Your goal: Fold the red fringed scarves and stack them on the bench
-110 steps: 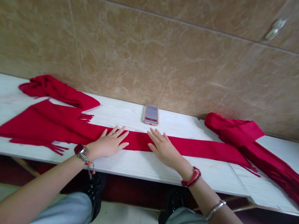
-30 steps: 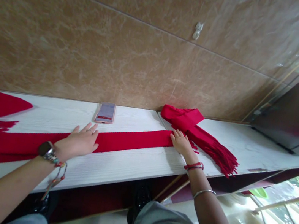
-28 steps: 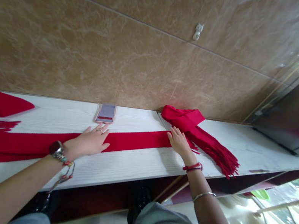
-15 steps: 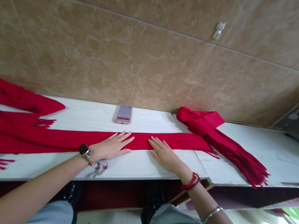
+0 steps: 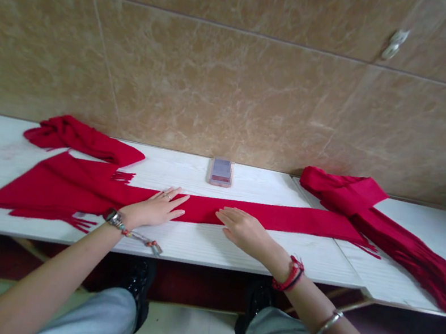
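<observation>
A long red scarf (image 5: 283, 219) lies flat as a narrow strip across the white surface, with its left part spread wider and fringe showing at its edges. My left hand (image 5: 155, 208) rests on the strip with its fingers spread. On the strip to the right, my right hand (image 5: 243, 229) lies palm down, its fingers stretched out and close together. Neither hand grips the cloth. Behind the left part sits a bunched red cloth (image 5: 81, 139). At the right end, a folded red scarf (image 5: 342, 191) with long fringe overlaps or touches the strip; I cannot tell which.
A phone (image 5: 221, 172) lies near the wall behind the strip. The tiled wall (image 5: 220, 86) rises along the back of the white bench (image 5: 234, 252). A small white figure (image 5: 395, 45) is fixed on the wall. My knees and black shoes are below the front edge.
The view has turned to the left, so things appear farther right. My left hand has slid left along the scarf, widening the gap between my hands. My right hand's fingers have drawn together.
</observation>
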Motion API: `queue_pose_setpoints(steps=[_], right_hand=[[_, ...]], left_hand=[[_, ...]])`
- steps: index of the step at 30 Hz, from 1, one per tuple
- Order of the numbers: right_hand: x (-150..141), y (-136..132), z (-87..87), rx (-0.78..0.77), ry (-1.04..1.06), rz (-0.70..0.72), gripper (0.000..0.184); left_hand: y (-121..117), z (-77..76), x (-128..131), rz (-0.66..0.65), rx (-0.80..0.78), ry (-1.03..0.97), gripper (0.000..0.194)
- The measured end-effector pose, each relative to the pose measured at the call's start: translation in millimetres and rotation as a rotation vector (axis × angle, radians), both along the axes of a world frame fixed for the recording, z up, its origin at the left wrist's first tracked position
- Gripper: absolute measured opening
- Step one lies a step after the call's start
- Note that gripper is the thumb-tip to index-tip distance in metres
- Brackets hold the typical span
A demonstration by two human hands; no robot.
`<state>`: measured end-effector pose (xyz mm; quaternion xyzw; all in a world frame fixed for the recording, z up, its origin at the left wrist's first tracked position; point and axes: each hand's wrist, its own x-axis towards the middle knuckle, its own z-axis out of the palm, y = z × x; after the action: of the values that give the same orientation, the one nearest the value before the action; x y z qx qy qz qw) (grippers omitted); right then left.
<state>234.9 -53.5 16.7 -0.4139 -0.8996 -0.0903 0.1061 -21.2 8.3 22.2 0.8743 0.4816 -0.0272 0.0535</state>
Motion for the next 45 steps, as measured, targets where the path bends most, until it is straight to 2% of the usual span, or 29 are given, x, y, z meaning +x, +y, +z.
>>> queue_pose_setpoints(steps=[3, 6, 13, 22, 28, 38, 45], right_hand=[[-14, 4, 5.8, 0.002, -0.118, 0.011, 0.036], [-18, 8, 8.4, -0.002, -0.185, 0.017, 0.036], [-13, 15, 1.9, 0.055, -0.132, -0.049, 0.036], [-4, 9, -2.5, 0.134, -0.139, -0.189, 0.024], [26, 1, -5.9, 0.108, -0.158, -0.328, 0.020], [86, -18, -14.6, 0.139, -0.126, -0.456, 0.019], [90, -13, -15.4, 0.110, -0.056, -0.352, 0.016]], left_hand=[[-3, 2.3, 0, -0.035, -0.064, 0.023, 0.052], [-3, 2.3, 1, -0.013, -0.070, 0.017, 0.055], [6, 2.3, 6, 0.012, -0.140, 0.069, 0.059], [6, 25.2, 24, -0.003, -0.136, 0.138, 0.056], [13, 29.1, 65, -0.133, -0.080, 0.126, 0.048], [20, 16.8, 150, -0.275, -0.008, 0.056, 0.037], [27, 15.3, 192, -0.314, -0.030, 0.054, 0.040]])
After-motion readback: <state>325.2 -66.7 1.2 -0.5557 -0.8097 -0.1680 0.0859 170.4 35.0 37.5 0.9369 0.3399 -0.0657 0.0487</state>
